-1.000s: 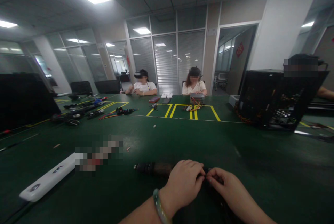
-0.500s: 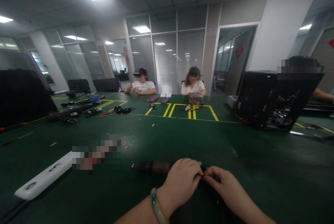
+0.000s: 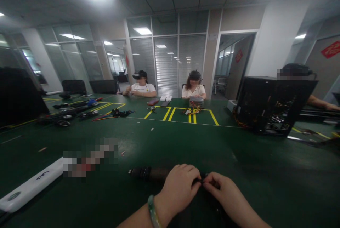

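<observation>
Green felt counter (image 3: 164,143), dark cylindrical tool (image 3: 148,173) lying near the front edge. Left hand (image 3: 180,189), jade-green bracelet (image 3: 152,214) at the wrist, curled over the tool's right end, grip closed on it. Right hand (image 3: 224,196) just beside, fingertips pinched together on a small dark part at that same end. White strip (image 3: 29,187) well apart to the left; black open case (image 3: 273,104) far right.

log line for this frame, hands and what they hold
left hand: grips dark cylinder | right hand: pinches its end | surface: green table
</observation>
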A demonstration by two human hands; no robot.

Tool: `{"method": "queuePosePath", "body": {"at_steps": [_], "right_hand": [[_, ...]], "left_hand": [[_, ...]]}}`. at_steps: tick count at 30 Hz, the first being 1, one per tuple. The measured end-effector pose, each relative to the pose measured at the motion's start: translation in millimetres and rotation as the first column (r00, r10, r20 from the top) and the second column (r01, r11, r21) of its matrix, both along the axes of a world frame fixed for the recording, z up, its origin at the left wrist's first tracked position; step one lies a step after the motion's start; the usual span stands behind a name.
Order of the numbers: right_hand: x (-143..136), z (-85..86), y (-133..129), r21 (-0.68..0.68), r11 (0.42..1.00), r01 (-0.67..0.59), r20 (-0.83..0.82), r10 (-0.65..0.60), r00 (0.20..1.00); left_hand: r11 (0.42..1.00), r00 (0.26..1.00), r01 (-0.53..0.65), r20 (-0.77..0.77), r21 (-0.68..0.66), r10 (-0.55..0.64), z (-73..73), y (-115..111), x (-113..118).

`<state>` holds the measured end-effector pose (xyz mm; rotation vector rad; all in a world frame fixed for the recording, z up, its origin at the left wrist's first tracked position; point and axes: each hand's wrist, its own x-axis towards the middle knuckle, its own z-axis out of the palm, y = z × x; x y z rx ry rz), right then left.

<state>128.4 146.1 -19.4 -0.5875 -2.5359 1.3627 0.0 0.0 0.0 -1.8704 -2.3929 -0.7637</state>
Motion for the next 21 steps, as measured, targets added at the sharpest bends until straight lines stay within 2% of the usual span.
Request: {"method": "queuePosePath", "body": {"at_steps": [4,13,21], "right_hand": [[1,0.6,-2,0.049,0.999,0.004,0.013,-0.004,1.000],[4,6.6,-1,0.059,0.998,0.035,0.010,-0.035,0.999],[6,6.5,-4,0.001,1.000,0.022,0.015,-0.022,1.000]], "left_hand": [[1.000,1.000,0.010,-0.025,-0.001,-0.010,0.9,0,1],[0.999,0.999,-0.006,-0.053,-0.037,0.004,11.7,-1,6],[1.000,1.000,-0.005,-0.005,-0.003,0.005,13.5,-3,7]]}}
